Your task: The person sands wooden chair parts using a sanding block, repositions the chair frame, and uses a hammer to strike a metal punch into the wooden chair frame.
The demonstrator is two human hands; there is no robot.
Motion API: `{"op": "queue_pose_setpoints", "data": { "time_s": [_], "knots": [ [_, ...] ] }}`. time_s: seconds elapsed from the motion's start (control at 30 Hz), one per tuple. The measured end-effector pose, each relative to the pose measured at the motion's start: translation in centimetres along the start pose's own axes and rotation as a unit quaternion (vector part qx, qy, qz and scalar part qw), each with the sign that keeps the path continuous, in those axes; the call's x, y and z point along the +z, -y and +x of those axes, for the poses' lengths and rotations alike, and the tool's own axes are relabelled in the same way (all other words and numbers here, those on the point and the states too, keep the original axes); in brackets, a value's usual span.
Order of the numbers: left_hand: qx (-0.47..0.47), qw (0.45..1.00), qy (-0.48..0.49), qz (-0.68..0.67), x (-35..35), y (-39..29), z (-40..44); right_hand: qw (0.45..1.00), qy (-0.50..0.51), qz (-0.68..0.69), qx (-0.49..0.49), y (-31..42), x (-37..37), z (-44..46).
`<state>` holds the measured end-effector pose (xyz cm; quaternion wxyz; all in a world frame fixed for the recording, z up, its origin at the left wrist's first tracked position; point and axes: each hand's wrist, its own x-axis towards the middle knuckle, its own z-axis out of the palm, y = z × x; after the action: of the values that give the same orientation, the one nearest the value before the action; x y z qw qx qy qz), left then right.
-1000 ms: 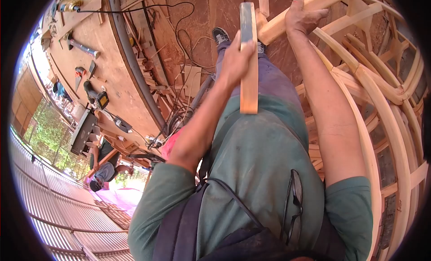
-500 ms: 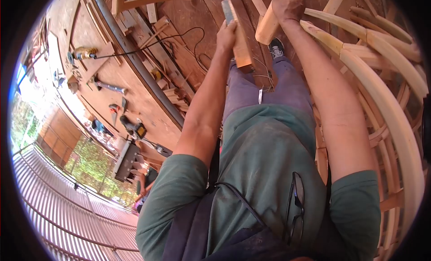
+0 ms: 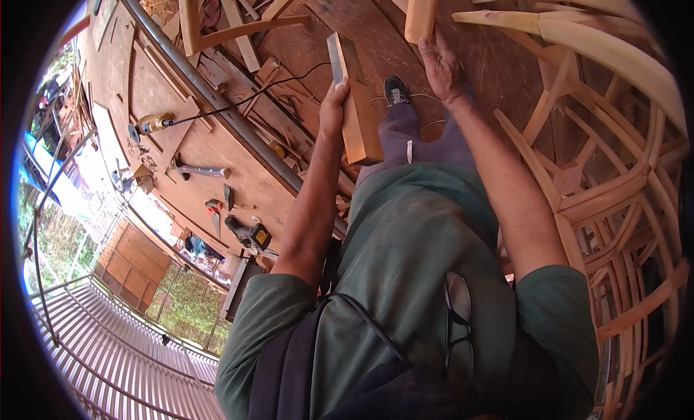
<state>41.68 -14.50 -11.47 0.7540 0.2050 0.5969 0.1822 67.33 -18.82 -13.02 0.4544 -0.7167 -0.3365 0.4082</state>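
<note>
Closing around the block (image 3: pixel 361 127), the left hand (image 3: pixel 333 108) is holding it at a slant, its lower end hanging in front of the shirt (image 3: pixel 426 225). The right hand (image 3: pixel 444 74) is staying unclenched, fingers extending at the near end of the beam (image 3: pixel 421 14) and seemingly touching it. Curved frames (image 3: pixel 603 196) are standing rightward; a grinder (image 3: pixel 153 123), hammer (image 3: pixel 204 171) and drill (image 3: pixel 249 234) are lying on the table (image 3: pixel 163 185) leftward.

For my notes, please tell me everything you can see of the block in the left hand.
The block is long, straight-sided and light orange-brown, apparently wood, with a grey area on its far part. The left hand grips its left side, holding it slanted above the floor. Its underside is hidden.
</note>
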Motion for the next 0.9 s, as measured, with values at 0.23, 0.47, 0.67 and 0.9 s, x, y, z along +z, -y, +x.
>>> {"op": "queue_pose_setpoints", "data": {
  "time_s": [0.23,0.47,0.67,0.9],
  "knots": [
    [0.223,0.96,0.085,0.148,7.3,-6.9,-5.0,0.984,0.108,-0.132,-0.047,-4.8,-1.6,2.0],
    [0.416,0.61,-0.023,0.674,10.4,-6.0,-5.9,0.983,0.092,-0.144,-0.071,-9.1,1.0,5.2],
    [0.436,0.564,-0.043,0.7,8.6,-3.3,-5.3,0.959,0.016,-0.192,-0.21,-14.3,2.9,6.0],
    [0.45,0.572,-0.035,0.685,11.5,-3.8,-3.8,0.963,0.112,-0.231,-0.077,-14.0,2.6,5.3]
  ]
}}
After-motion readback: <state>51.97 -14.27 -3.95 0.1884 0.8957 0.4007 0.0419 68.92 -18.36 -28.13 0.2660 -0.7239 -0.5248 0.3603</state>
